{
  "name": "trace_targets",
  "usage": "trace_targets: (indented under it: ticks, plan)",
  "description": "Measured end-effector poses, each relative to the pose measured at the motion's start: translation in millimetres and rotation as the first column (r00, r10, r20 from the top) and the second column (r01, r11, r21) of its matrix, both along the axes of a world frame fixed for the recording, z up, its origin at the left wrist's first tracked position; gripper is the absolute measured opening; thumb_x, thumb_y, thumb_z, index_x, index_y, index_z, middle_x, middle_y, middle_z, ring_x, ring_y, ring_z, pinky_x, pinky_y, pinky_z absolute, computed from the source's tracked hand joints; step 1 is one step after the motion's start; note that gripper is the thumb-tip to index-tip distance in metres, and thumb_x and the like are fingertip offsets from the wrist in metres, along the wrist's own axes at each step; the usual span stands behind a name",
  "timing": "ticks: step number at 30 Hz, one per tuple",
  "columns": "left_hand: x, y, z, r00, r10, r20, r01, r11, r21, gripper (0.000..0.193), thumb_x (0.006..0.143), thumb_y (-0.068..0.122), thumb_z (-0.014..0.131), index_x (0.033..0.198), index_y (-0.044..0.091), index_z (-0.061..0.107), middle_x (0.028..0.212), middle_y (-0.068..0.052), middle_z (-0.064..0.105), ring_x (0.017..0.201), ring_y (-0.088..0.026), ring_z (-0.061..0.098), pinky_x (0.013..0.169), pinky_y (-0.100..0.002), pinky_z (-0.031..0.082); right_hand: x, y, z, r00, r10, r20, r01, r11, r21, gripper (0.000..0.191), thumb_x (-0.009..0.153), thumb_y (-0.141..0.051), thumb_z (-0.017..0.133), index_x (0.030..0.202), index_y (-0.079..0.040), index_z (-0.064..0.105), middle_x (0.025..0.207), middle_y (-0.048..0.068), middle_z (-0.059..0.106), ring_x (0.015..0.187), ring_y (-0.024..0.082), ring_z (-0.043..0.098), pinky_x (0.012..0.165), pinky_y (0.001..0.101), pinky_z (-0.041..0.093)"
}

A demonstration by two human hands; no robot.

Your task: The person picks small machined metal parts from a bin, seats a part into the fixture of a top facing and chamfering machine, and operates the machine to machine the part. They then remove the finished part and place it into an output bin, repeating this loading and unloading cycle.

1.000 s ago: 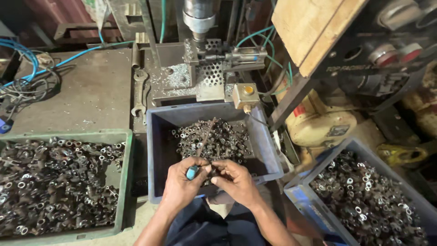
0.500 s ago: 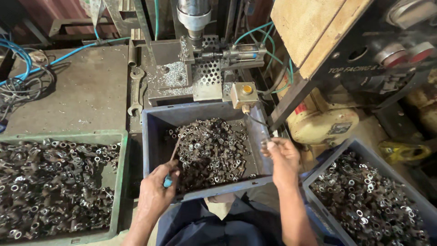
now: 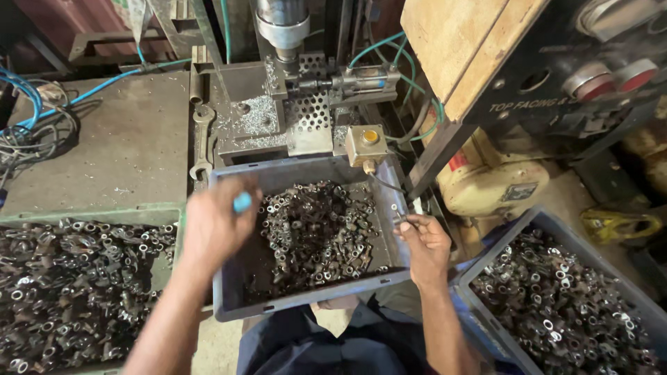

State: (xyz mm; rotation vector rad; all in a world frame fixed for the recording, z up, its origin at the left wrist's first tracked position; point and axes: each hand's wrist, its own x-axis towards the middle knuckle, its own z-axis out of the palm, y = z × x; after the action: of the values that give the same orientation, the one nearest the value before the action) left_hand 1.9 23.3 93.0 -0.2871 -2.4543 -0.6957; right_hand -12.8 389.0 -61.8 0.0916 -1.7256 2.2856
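Two hands over grey crate (image 3: 306, 305): left hand (image 3: 215, 226) grips blue-tipped tool (image 3: 242, 202), right hand (image 3: 425, 243) pinches small part (image 3: 401, 221) (at rim).

My left hand (image 3: 215, 226) is raised in front of me, back of the hand toward the camera, fingers curled into a loose fist, the bare forearm running down to the lower left. My right hand (image 3: 425, 243) sits lower and to the right, fingers bent inward and pinched together at the tips, its forearm reaching down toward my body.
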Motion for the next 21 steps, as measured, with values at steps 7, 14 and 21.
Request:
trace_targets:
  ticks: [7, 14, 21]
  plan:
    - [-79, 6, 98, 0.998, 0.058, -0.006, -0.056, 0.918, -0.392, 0.021, 0.084, 0.016, 0.071, 0.103, 0.015, 0.078, 0.084, -0.019, 0.074, 0.073, -0.039, 0.072, 0.067, -0.049, 0.057, 2, -1, 3, 0.999, -0.012, 0.038, 0.009, 0.996, 0.088, 0.016, 0.096, 0.001, 0.067, 0.112, 0.001, 0.066, 0.1, 0.006, 0.074, 0.087, 0.013, 0.07, 0.08, 0.0264, 0.057]
    - [-134, 37, 118, 0.972, 0.214, 0.095, -0.104, 0.757, -0.645, 0.016, 0.085, 0.013, 0.064, 0.085, 0.009, 0.08, 0.084, -0.02, 0.075, 0.081, -0.038, 0.075, 0.069, -0.047, 0.06, 2, -1, 2, 0.998, -0.014, 0.054, 0.007, 0.992, 0.122, 0.017, 0.095, 0.0, 0.068, 0.113, 0.001, 0.067, 0.098, 0.006, 0.074, 0.086, 0.012, 0.071, 0.079, 0.026, 0.056]
    - [-157, 21, 79, 0.979, 0.019, 0.204, 0.048, 0.946, -0.321, 0.019, 0.076, 0.023, 0.079, 0.091, 0.01, 0.08, 0.088, -0.02, 0.074, 0.083, -0.038, 0.073, 0.077, -0.046, 0.058, 2, 0, 0, 0.998, -0.015, 0.062, 0.005, 0.987, 0.162, 0.017, 0.096, -0.002, 0.068, 0.112, 0.001, 0.067, 0.098, 0.005, 0.074, 0.086, 0.011, 0.07, 0.079, 0.0254, 0.055]
